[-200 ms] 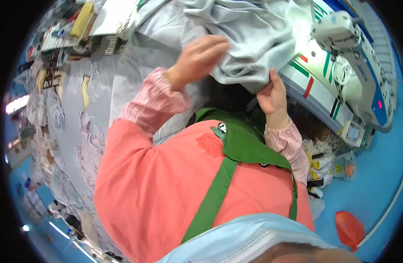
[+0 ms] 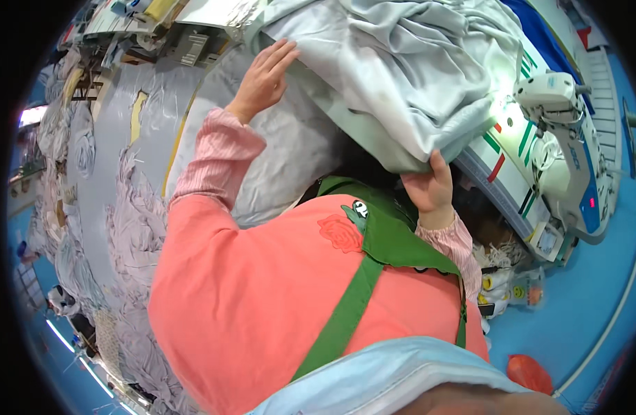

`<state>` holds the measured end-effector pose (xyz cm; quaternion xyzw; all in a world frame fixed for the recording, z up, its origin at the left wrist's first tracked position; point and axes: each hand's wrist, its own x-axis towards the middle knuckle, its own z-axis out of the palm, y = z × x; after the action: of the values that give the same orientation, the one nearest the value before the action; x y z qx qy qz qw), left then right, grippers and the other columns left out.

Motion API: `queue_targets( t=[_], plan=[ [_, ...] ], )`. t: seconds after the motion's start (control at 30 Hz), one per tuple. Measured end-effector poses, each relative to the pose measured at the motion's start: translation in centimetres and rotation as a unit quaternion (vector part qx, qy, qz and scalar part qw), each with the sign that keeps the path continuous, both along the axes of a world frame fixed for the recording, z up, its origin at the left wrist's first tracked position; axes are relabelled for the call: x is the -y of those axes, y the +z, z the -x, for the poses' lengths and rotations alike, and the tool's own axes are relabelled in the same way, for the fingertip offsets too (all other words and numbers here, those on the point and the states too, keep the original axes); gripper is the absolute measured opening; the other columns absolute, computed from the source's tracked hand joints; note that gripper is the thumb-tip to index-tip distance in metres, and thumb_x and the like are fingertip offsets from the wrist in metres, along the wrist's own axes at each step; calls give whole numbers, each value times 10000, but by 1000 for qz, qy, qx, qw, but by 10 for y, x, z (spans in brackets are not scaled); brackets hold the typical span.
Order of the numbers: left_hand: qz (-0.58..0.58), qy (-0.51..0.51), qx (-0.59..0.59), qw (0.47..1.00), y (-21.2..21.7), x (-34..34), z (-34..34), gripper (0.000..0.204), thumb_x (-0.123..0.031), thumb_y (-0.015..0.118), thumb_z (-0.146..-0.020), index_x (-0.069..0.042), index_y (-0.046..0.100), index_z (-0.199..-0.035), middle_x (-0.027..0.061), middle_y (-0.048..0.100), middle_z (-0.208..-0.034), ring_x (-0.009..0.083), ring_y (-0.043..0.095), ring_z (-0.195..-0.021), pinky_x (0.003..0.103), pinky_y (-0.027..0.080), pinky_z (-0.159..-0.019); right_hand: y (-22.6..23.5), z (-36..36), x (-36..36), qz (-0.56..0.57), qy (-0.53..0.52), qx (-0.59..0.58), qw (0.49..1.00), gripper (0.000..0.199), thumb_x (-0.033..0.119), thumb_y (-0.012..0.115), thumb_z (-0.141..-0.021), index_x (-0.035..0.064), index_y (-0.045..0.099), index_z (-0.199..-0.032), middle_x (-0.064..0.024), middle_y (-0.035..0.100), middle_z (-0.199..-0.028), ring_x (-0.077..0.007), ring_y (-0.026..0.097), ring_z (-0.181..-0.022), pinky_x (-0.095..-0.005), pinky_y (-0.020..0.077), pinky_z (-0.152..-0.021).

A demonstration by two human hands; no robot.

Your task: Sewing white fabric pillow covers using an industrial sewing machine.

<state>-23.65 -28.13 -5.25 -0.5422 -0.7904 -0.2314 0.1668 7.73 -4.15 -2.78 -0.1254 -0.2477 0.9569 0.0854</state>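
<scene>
A large pale grey cloth [image 2: 415, 76] lies in loose folds over the work table in front of me, its near edge hanging down toward my lap. My right hand [image 2: 430, 187] grips the near corner of that edge, thumb on top and the fingers hidden underneath. Off to the left, my left hand [image 2: 262, 79] has its fingers stretched out beside the cloth's left edge, with nothing visible in it. Whether its fingertips touch the cloth, I cannot tell. Below this hand spreads a whitish fabric [image 2: 269, 155].
A white sewing machine [image 2: 560, 131] with a lit lamp stands on the right of the table. Heaped pale fabric [image 2: 141, 242] lies at the left. A red bag [image 2: 529, 373] rests on the blue floor [image 2: 574, 304] at lower right. A metal piece [image 2: 192, 47] sits at the far left.
My left hand has moved left and away from the middle of the cloth. The cloth's near edge now stretches out longer and flatter. My right hand keeps its corner, slightly lower in view.
</scene>
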Motion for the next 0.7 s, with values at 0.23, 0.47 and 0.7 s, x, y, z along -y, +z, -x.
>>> queue_targets(
  t=[0.23, 0.47, 0.7],
  plan=[
    [64, -51, -40, 996, 2, -25, 20, 881, -81, 759, -681, -121, 388, -1478, 84, 379, -1554, 265, 307, -1468, 478, 240, -1199, 57, -13, -8, -90, -67, -54, 992, 703, 380, 693, -906, 147, 398, -1500, -82, 418, -1537, -296, 368, -1427, -553, 260, -1179],
    [-75, -92, -23, 993, -3, -52, 78, 565, 107, 685, -647, -99, 661, -1172, 88, 669, -1221, 287, 633, -1146, 366, 530, -958, 73, -69, -63, -20, -164, -211, 963, 673, 371, 689, -913, 115, 430, -1479, -98, 417, -1539, -309, 346, -1439, -587, 240, -1175],
    [-368, -210, 475, 771, 66, -128, 264, 224, -177, 526, -967, -30, 660, -1070, 159, 691, -1047, 270, 679, -900, 360, 534, -789, 109, -27, -96, -34, -189, -241, 951, 568, 231, 713, -895, 70, 518, -1403, -133, 478, -1486, -316, 376, -1420, -537, 244, -1199]
  ],
)
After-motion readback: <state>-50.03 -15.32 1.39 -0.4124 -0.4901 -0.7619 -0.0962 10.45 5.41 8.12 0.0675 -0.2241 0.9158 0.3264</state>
